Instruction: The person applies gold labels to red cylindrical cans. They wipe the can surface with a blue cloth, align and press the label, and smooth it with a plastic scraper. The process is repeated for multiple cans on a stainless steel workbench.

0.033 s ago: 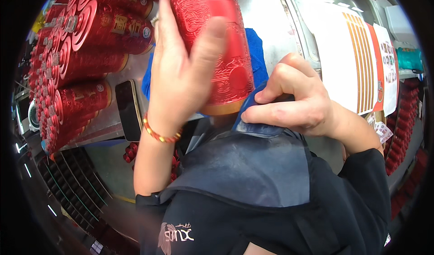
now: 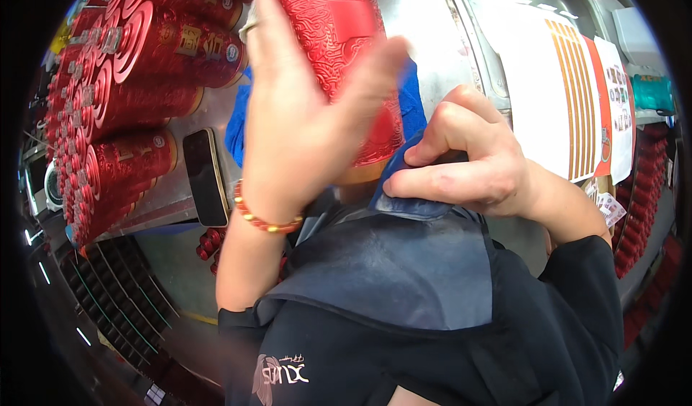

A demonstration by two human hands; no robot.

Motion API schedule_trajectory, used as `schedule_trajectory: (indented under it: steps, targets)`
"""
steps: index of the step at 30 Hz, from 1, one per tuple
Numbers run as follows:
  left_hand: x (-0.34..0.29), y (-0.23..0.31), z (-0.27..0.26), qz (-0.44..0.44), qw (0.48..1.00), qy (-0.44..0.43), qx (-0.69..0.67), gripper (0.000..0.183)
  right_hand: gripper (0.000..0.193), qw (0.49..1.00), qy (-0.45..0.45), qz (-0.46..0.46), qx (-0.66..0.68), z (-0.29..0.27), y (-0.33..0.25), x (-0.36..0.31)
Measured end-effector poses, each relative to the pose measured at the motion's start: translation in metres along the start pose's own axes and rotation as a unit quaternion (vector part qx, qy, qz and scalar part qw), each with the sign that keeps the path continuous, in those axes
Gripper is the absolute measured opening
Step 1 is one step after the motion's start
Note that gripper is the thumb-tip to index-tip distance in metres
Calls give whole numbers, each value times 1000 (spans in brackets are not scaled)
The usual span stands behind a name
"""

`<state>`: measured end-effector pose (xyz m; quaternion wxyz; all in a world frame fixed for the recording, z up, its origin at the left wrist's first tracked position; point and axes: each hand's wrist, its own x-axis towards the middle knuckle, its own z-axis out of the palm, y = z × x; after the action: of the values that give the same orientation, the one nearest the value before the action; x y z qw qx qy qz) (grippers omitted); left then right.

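Note:
A red embossed bottle (image 2: 324,17) with a gold band at its near end lies over a blue cloth (image 2: 412,100). Across it, blurred by motion, my left hand (image 2: 303,125) is open, with fingers stretched out and thumb spread to the right. The palm appears to rest on the bottle's side. By the gold band, my right hand (image 2: 468,157) pinches a dark blue flap (image 2: 407,190) between thumb and bent fingers. That flap looks like the edge of the dark apron (image 2: 389,269) over my lap.
Several red bottles (image 2: 137,96) lie stacked on the left of the metal table (image 2: 155,197). A phone (image 2: 205,175) lies beside them. At the right are a white sheet (image 2: 537,96) with gold strips and a teal container (image 2: 652,92). Dark crates (image 2: 119,283) stand below left.
My left hand has shifted slightly right across the bottle, its thumb reaching further over it. The bottle seems to have rolled a little. My right hand stays in place.

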<state>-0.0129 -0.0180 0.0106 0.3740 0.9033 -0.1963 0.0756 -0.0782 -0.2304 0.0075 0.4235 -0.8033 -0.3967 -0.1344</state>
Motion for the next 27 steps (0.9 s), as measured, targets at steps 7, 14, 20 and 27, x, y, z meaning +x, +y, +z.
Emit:
schedule_trajectory:
  steps: [7, 14, 20, 27]
  targets:
    - [-4, -18, 5, -113, 833, -66, -538, 90, 26, 1000, -23, 11, 15, -3, 3, -6]
    - [-15, -46, 0, -157, 846, -108, -498, 65, 29, 999, 14, 36, -34, -19, -19, -23]
    - [-8, -8, 8, -110, 934, -30, -340, 68, 27, 999, 27, 20, 12, -2, -9, -14]
    - [-10, -17, -7, -186, 931, -22, -315, 67, 31, 982, 49, 169, 75, -42, -14, -65]
